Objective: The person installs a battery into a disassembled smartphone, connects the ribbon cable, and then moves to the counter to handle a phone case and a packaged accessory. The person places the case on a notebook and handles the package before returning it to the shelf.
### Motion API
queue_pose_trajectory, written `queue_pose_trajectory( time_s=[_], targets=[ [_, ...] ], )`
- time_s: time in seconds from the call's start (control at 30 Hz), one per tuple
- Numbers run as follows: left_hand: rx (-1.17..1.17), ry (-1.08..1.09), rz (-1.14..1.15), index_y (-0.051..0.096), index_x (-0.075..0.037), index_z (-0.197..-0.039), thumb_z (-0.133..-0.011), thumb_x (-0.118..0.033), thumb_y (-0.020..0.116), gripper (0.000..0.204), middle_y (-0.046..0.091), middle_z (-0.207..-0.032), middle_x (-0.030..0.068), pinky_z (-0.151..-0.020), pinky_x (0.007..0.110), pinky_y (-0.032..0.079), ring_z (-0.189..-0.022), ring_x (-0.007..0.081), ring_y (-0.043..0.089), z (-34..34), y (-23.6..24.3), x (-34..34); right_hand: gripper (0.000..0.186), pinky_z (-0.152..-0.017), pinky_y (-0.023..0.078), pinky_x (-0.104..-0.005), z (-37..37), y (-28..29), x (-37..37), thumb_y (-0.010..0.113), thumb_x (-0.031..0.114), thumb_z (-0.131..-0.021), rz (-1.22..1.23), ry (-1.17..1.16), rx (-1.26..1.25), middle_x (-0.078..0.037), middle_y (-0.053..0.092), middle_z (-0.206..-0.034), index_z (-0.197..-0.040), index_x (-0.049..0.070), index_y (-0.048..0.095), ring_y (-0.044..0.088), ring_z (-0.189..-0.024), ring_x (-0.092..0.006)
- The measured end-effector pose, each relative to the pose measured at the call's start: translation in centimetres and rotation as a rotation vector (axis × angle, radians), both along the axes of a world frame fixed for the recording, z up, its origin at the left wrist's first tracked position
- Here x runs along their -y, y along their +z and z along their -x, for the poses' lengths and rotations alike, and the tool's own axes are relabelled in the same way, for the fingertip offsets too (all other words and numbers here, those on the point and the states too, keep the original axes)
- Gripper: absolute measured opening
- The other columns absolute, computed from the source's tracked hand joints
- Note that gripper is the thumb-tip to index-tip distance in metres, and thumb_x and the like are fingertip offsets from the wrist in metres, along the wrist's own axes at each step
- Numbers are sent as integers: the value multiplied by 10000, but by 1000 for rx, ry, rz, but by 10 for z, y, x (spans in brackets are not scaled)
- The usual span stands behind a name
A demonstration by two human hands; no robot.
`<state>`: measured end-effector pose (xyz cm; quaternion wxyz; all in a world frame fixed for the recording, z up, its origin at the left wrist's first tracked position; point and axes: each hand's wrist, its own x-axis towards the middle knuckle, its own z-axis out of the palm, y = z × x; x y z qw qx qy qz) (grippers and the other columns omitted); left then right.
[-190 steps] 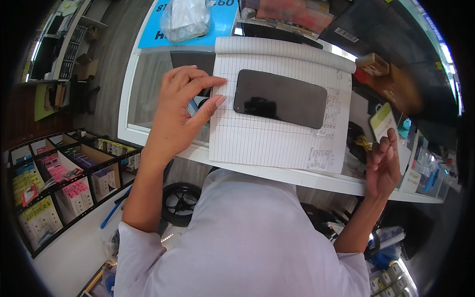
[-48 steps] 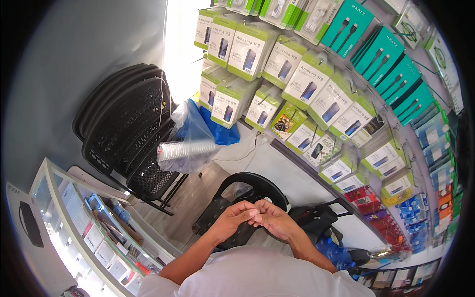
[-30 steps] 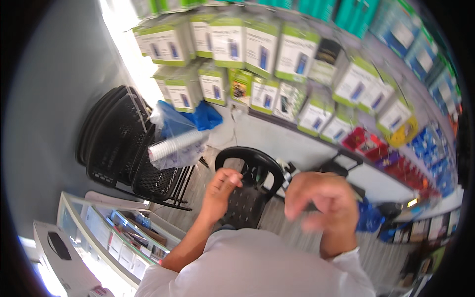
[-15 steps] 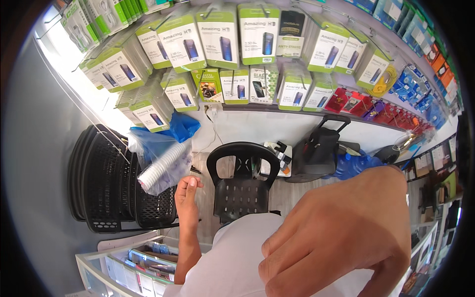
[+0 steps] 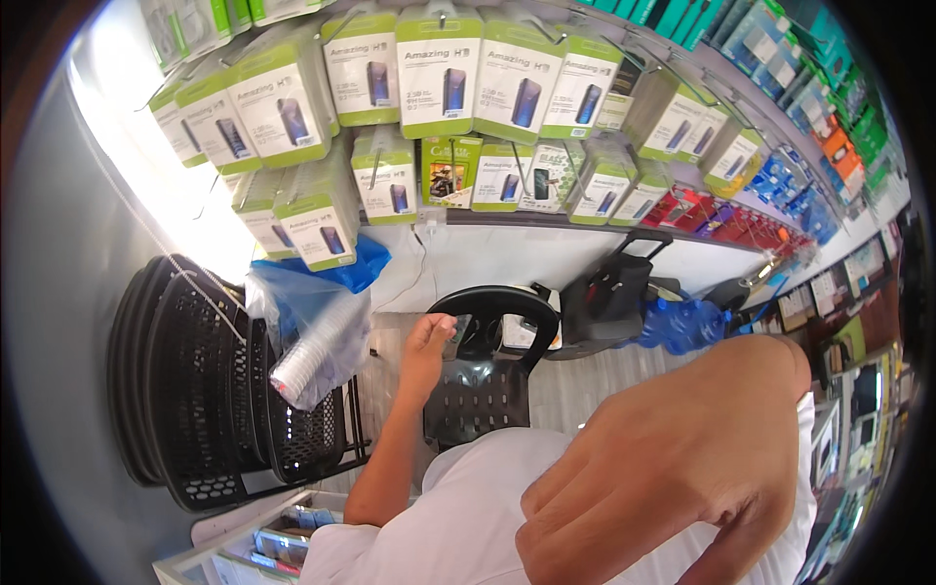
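My left hand (image 5: pixel 427 341) is raised in front of the black plastic chair (image 5: pixel 478 400), its thumb and fingers pinched together. Something small may be at the fingertips, too faint to make out. Very close and large at the lower right is my right hand (image 5: pixel 673 458), its back toward me. Its fingers curl downward, and their tips and anything under them are hidden. To the left of my left hand, apart from it, a clear bag with a stack of white disposable cups (image 5: pixel 322 356) hangs beside a blue plastic bag (image 5: pixel 356 268).
Green-and-white phone screen protector packs (image 5: pixel 439 78) hang on wall hooks ahead. Stacked black perforated chairs (image 5: pixel 195 380) stand at left. A black trolley bag (image 5: pixel 604 292) and blue water bottles (image 5: pixel 682 325) are by the wall. A glass display case (image 5: pixel 253 546) is at lower left.
My left hand has moved right and up, from beside the cups to in front of the chair. The view has tilted slightly. My right hand keeps nearly the same curled pose.
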<state>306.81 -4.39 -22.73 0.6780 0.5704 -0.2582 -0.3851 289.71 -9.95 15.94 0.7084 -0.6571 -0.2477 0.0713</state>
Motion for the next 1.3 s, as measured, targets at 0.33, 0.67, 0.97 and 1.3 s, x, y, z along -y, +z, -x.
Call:
queue_pose_trajectory(
  time_s=[0.33,0.67,0.97,1.3],
  targets=[
    [-72,-339,82,709,-55,-1192,-1095,-274,598,264,560,-788,-56,-609,209,377,-649,29,454,61,55,54,323,-565,466,-369,56,16,0,775,289,-931,161,-238,-5,-111,637,-771,-835,23,619,619,-663,-302],
    [87,-372,179,707,-41,-1151,-1095,-255,619,238,541,-841,-69,-652,191,322,-732,18,399,150,123,131,356,-571,478,-374,178,15,62,763,342,-922,104,-509,123,-125,631,-784,-857,22,621,623,-678,-302],
    [293,-116,177,590,26,-1404,-1095,-315,585,460,621,-954,16,-880,266,445,-909,106,578,262,193,247,303,-739,530,-347,360,-61,273,801,247,-942,97,-287,23,-104,720,-1026,-1091,-2,713,693,-906,-228],
    [-532,-31,474,98,21,-1670,-1099,-356,543,817,138,-1753,157,-1287,445,233,-1612,302,201,316,229,413,349,-795,510,-315,472,-212,359,699,367,-1022,-514,-528,-346,-80,717,-1019,-1101,28,693,677,-942,-172]
  ],
)
